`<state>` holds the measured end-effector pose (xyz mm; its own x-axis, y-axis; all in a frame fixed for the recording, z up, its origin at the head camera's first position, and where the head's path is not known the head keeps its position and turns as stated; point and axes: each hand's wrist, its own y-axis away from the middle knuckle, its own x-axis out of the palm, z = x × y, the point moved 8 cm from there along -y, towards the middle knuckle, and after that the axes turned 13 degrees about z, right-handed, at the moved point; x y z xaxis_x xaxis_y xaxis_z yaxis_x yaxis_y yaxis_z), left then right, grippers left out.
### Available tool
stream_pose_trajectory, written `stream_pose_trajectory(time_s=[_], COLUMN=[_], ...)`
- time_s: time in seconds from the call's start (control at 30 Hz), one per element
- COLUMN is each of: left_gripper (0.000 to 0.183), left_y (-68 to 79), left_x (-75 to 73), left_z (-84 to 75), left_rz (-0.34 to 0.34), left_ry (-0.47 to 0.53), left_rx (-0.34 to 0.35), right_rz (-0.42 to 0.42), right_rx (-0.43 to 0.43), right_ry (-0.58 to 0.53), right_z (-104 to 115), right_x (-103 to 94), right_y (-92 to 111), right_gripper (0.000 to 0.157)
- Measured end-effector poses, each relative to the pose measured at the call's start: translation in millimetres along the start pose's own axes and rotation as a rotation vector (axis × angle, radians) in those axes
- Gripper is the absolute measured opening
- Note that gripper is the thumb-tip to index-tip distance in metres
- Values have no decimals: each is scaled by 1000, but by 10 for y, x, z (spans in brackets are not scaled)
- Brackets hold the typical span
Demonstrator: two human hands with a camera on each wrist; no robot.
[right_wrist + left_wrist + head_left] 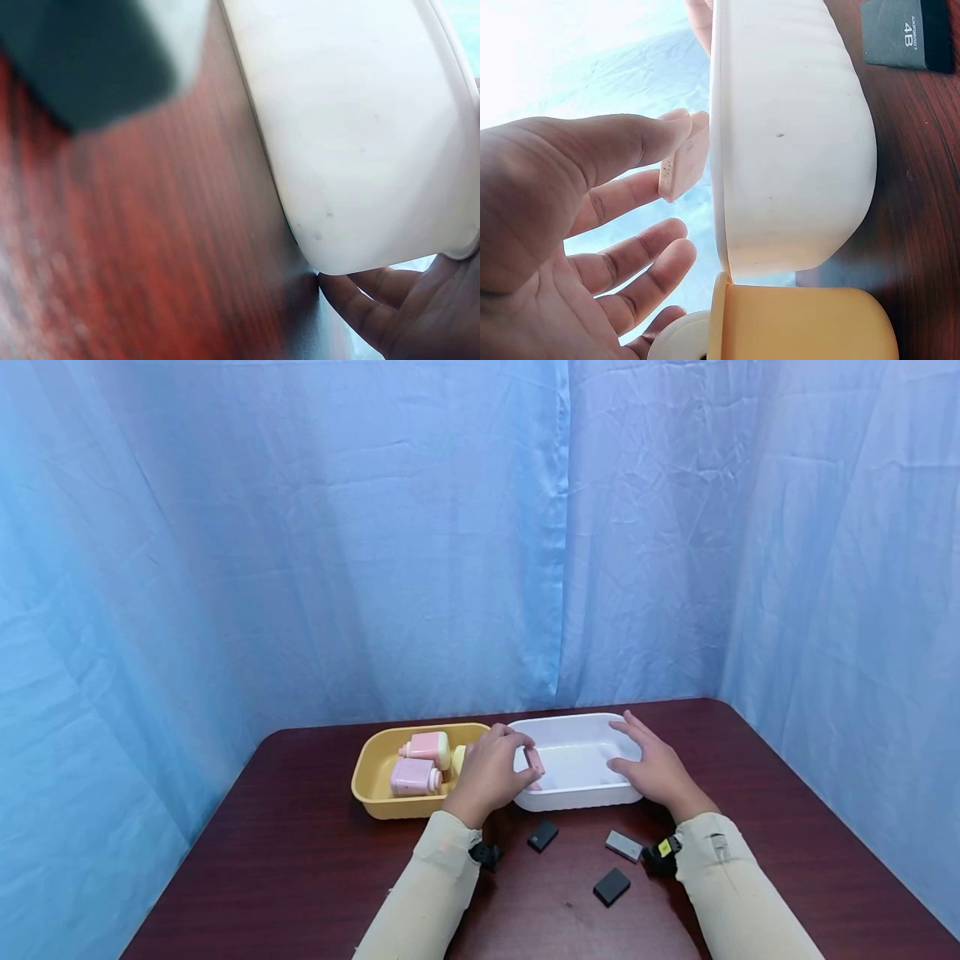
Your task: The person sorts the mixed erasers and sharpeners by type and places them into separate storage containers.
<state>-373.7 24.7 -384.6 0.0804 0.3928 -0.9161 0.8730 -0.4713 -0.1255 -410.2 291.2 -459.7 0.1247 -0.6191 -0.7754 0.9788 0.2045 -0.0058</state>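
Observation:
My left hand (489,774) pinches a small pink eraser (534,762) between thumb and fingertips, over the left end of the white plastic basin (577,798). In the left wrist view the pink eraser (686,159) is tilted beside the basin's rim, and the other fingers are spread loosely. At the basin's right end my right hand (654,767) holds the rim, thumb and forefinger reaching over it. The right wrist view has its other fingers (367,307) against the outside of the end wall. Part of the basin's inside is hidden by the hands.
A yellow basin (390,810) adjoins the white one on the left, holding a pink bottle (430,748), a lilac bottle (412,777) and a partly hidden yellowish item. In front lie a black eraser (543,837), a grey eraser (624,846) and another black block (612,887).

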Motion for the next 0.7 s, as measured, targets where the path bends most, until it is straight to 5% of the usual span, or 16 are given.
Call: stream_pose_trajectory(time_s=[0.7], left_gripper=[32], left_y=[-2], left_x=[2], left_z=[-42], left_rz=[37], left_ry=[9], left_rx=[-6], right_rz=[0], right_rx=[-1], right_ry=[7], right_z=[40], right_x=[-25], right_y=[30], right_gripper=[67])
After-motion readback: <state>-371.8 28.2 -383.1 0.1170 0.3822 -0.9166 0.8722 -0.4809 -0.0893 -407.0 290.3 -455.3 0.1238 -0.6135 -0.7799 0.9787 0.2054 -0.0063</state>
